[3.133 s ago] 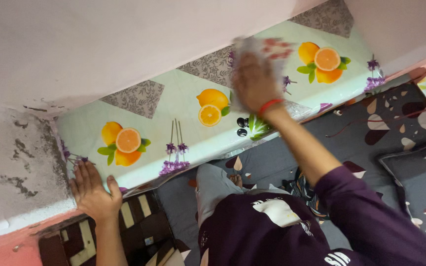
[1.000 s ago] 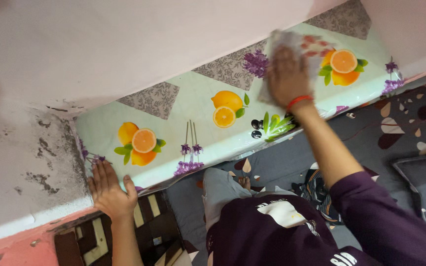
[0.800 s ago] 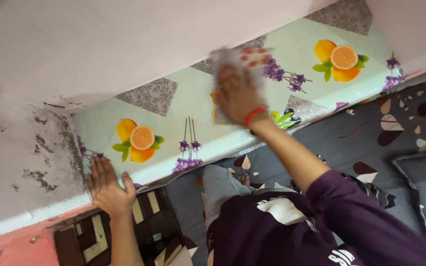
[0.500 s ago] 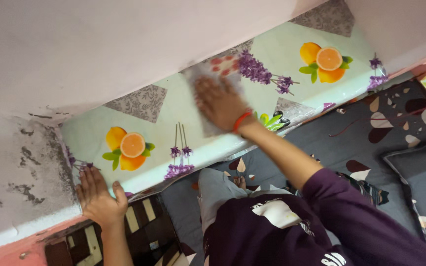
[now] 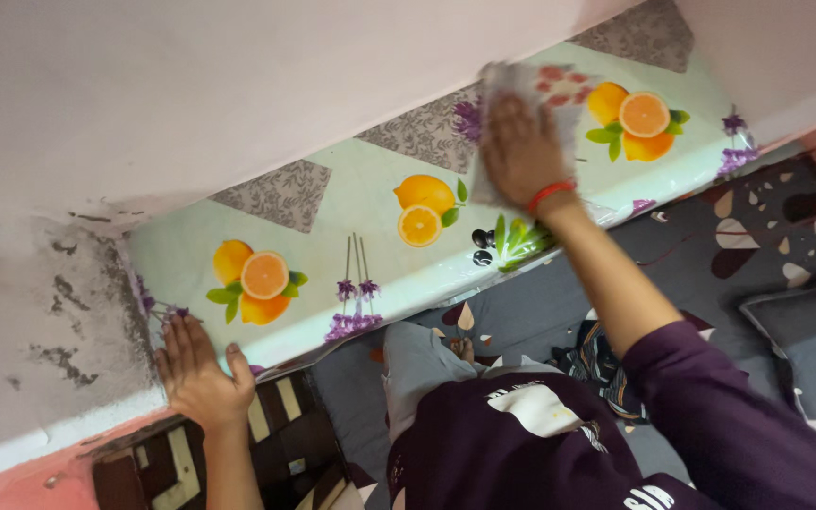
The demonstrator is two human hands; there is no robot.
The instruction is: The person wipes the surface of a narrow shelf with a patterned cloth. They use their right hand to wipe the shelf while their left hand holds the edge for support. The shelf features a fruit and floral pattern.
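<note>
Along the ledge, which is covered with a pale sheet printed with oranges and purple flower sprigs, the person works with both hands. The right hand lies flat, fingers spread and pressed down on a light cloth with red blotches. It pins the cloth rather than closing around it. The cloth sits toward the ledge's right end, against the back edge where the pink wall rises, and its far corner touches the right-hand orange print.

Half a second ago the same hand and cloth were nearer the middle of the ledge, just right of the flower stems. The cloth has since travelled back toward the right end, covering the large purple sprig that showed then. The earlier pictures place it right, then middle, then right again, so the stroke reads as a repeated back-and-forth pass over the same stretch of the sheet.

The left hand remains at the ledge's left end, palm down with fingers extended onto the front edge. It holds nothing. It lies just beside the stained, flaking patch of wall. That patch and the left third of the sheet lie well apart from the cloth.

Below the front edge lies dark patterned bedding.
</note>
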